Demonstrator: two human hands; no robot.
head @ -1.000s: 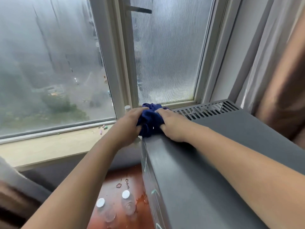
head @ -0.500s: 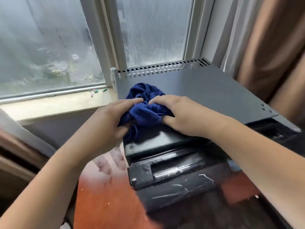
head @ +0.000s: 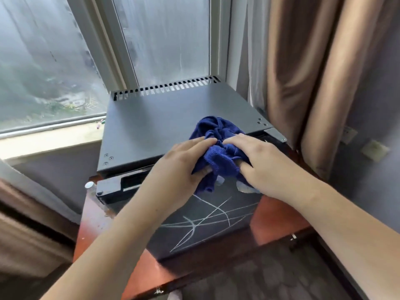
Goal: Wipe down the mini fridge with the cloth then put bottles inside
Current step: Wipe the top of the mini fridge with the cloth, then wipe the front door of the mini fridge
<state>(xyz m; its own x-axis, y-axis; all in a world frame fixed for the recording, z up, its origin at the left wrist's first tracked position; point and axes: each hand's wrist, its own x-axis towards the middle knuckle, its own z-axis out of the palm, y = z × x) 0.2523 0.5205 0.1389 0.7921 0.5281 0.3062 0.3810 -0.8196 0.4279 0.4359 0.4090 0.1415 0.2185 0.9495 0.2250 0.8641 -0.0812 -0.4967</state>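
Both hands, left (head: 184, 167) and right (head: 262, 163), press a bunched blue cloth (head: 218, 146) onto the front edge of the mini fridge (head: 164, 124), at 4 o'clock on its lid; wiping is under way, the scratched door (head: 207, 221) likely next, no bottles clearly in view

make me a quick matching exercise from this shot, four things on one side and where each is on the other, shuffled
Things:
1. blue cloth
2. vent slots
3. white bottle cap
4. curtain

Places:
A. along the back edge of the mini fridge top, by the window
B. hanging to the right of the fridge
C. bunched under the left hand and right hand at the top's front edge
D. just off the fridge's front left corner

Pairs: 1-C, 2-A, 3-D, 4-B
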